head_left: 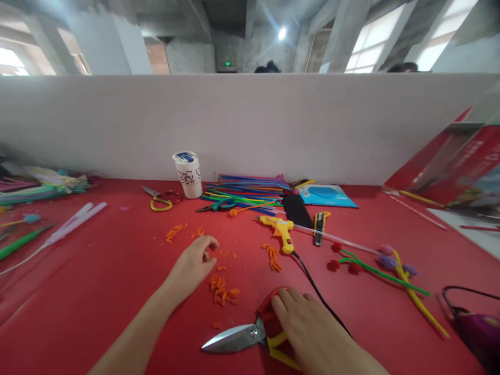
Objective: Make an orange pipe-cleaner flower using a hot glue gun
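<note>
My right hand point(308, 328) lies closed around the red and yellow handles of large scissors point(238, 337), whose steel blades point left on the red table point(97, 281). My left hand point(195, 263) rests on the table with its fingertips curled together in a pinch among small orange cut pieces point(222, 294); what it pinches is too small to make out. More orange bits point(175, 232) lie scattered farther back, and another small orange heap point(273, 258) is to the right.
A yellow glue gun point(282, 232) with a black cord lies behind my right hand. Coloured pipe cleaners point(246, 190), a black phone point(297, 209), a white cup point(188, 174), small scissors point(160, 199), a utility knife point(319, 226) and pipe-cleaner flowers point(375, 265) surround them. A white partition stands behind.
</note>
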Action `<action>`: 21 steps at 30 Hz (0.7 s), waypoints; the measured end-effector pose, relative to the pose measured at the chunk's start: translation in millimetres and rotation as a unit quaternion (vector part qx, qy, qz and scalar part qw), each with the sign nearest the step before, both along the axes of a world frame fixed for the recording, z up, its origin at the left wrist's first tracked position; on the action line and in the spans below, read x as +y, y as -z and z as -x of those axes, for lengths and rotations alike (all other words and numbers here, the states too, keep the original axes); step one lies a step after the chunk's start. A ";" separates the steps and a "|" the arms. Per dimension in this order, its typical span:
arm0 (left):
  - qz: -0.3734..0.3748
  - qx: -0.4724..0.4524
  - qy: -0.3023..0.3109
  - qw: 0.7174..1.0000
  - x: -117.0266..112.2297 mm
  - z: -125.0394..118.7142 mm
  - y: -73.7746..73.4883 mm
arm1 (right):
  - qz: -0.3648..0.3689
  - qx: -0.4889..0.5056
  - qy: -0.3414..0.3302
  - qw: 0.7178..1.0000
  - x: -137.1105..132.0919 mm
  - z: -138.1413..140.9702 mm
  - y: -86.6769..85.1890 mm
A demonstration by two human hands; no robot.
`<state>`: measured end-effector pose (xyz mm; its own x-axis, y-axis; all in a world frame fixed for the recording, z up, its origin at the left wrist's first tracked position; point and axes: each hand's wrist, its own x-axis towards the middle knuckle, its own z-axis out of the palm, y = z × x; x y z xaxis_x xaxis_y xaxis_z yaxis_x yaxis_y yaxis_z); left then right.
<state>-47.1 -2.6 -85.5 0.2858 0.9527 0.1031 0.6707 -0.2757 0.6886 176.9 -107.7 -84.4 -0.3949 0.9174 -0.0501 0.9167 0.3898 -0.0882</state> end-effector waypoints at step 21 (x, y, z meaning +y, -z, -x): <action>0.233 -0.158 0.050 0.958 -21.9 -38.3 9.8 | 0.263 0.597 0.180 0.737 49.1 8.7 -8.6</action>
